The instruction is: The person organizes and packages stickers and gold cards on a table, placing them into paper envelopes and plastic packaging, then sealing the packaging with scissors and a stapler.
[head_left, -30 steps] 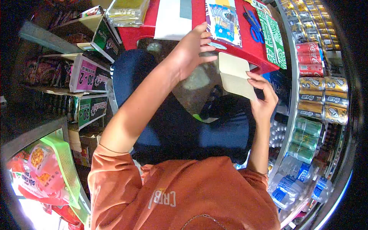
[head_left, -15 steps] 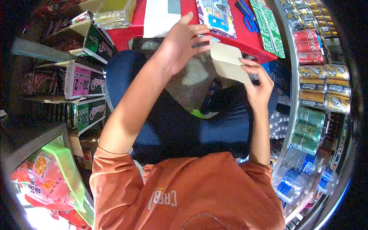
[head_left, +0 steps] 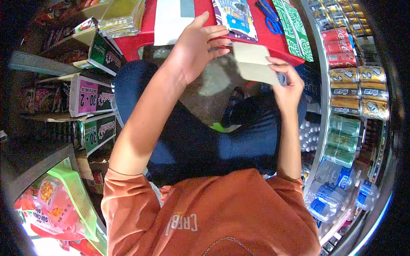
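My left hand (head_left: pixel 192 52) is raised in front of the red table, its fingers spread and nothing held in them. At the right, my right hand (head_left: pixel 288 85) pinches the edge of a folded cream card (head_left: pixel 253 64) between thumb and fingers. A crease runs across the card, which is opened out above my lap. My left fingertips are just left of the card, seemingly apart from it. Beyond them on the table lie a white sheet with a grey patch (head_left: pixel 168 30), a purple-and-white patterned sheet with a blue picture (head_left: pixel 238 23), and blue-handled scissors (head_left: pixel 273 24).
A green-and-white patterned piece (head_left: pixel 293 32) lies at the right of the red table (head_left: pixel 147 23), with clear-wrapped packets (head_left: pixel 121 17) at its left. Shelves of boxes (head_left: pixel 89 97) flank my left. Drink cans (head_left: pixel 358 91) and bottles (head_left: pixel 326 198) line my right.
The view has shifted slightly, with the tabletop things now a little further left. My left hand has drawn slightly left, away from the card. The right hand keeps its hold.
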Tool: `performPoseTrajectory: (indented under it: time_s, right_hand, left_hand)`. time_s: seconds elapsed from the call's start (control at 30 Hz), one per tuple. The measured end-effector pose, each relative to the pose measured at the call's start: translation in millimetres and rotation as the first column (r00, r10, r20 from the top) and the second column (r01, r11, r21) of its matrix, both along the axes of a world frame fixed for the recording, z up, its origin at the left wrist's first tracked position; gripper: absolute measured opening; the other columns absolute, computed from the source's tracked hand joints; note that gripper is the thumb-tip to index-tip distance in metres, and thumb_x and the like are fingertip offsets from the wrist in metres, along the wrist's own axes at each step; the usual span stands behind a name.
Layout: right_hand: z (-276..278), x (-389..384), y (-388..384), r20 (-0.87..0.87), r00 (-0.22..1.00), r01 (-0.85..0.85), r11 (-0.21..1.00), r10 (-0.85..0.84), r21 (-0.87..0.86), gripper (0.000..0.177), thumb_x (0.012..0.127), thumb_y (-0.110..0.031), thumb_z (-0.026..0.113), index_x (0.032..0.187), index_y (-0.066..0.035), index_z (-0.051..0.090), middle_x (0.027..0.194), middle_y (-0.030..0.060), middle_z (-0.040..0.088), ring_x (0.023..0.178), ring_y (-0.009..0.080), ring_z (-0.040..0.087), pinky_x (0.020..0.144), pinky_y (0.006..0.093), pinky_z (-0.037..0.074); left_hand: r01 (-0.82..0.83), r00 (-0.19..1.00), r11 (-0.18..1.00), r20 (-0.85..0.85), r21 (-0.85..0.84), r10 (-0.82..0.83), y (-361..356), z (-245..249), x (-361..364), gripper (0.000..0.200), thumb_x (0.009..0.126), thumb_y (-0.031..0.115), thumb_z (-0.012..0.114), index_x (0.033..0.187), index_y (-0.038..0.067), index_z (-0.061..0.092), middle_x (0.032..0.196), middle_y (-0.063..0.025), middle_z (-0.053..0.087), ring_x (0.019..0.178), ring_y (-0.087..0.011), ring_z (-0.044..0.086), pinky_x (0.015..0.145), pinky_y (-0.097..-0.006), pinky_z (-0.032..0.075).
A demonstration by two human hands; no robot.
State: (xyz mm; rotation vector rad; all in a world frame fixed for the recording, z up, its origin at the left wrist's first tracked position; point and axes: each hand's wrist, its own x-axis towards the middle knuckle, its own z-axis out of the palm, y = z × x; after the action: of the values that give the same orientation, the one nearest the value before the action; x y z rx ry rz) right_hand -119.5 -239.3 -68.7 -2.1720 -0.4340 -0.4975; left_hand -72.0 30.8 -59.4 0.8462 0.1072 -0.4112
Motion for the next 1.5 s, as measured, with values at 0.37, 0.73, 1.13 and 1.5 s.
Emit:
performPoseTrajectory:
  time_s: [0.37, 0.73, 1.13, 1.5]
  right_hand:
    - [33, 7, -48, 0.106, 0.988, 0.139, 0.936, -0.11, -0.323, 0.02, 0.077, 0.001, 0.076, 0.095, -0.002, 0.068, 0.112, 0.011, 0.075, 0.107, 0.0232, 0.07, 0.096, 0.0326, 0.051]
    - [12, 22, -32, -0.029, 0.998, 0.038, 0.966, -0.047, -0.257, 0.019, 0.079, -0.002, 0.075, 0.096, -0.001, 0.068, 0.113, 0.011, 0.075, 0.106, 0.022, 0.071, 0.093, 0.0327, 0.052]
    - [7, 38, 7, -0.041, 0.996, -0.083, 0.961, 0.074, -0.264, 0.018, 0.079, -0.003, 0.074, 0.097, -0.002, 0.072, 0.107, 0.0105, 0.072, 0.103, 0.0261, 0.07, 0.091, 0.034, 0.053]
    - [-2, 51, 11, 0.03, 0.998, -0.042, 0.961, 0.052, -0.272, 0.021, 0.078, -0.003, 0.074, 0.099, -0.006, 0.077, 0.091, 0.0086, 0.066, 0.089, 0.0244, 0.066, 0.08, 0.0339, 0.052]
  left_hand:
    - [0.013, 1.0, 1.0, -0.012, 0.001, -0.013, 2, -1, 1, 0.068, 0.106, 0.05, 0.032, 0.137, -0.007, 0.051, 0.136, -0.0142, 0.059, 0.11, -0.0226, 0.057, 0.099, -0.0377, 0.047]
    - [0.033, 0.999, 0.999, -0.03, 0.018, -0.033, 1, 8, -2, 0.068, 0.106, 0.051, 0.031, 0.139, -0.005, 0.051, 0.138, -0.0137, 0.058, 0.116, -0.0239, 0.054, 0.106, -0.0391, 0.041]
    - [0.056, 0.998, 0.998, -0.035, 0.032, -0.055, 0, -2, -2, 0.07, 0.104, 0.054, 0.035, 0.14, -0.004, 0.05, 0.137, -0.0134, 0.058, 0.117, -0.0248, 0.054, 0.106, -0.0388, 0.041]
    - [0.056, 0.997, 0.998, -0.061, 0.03, -0.055, 1, -7, 0, 0.064, 0.103, 0.053, 0.038, 0.133, -0.001, 0.056, 0.132, -0.0115, 0.062, 0.111, -0.0235, 0.055, 0.102, -0.0374, 0.044]
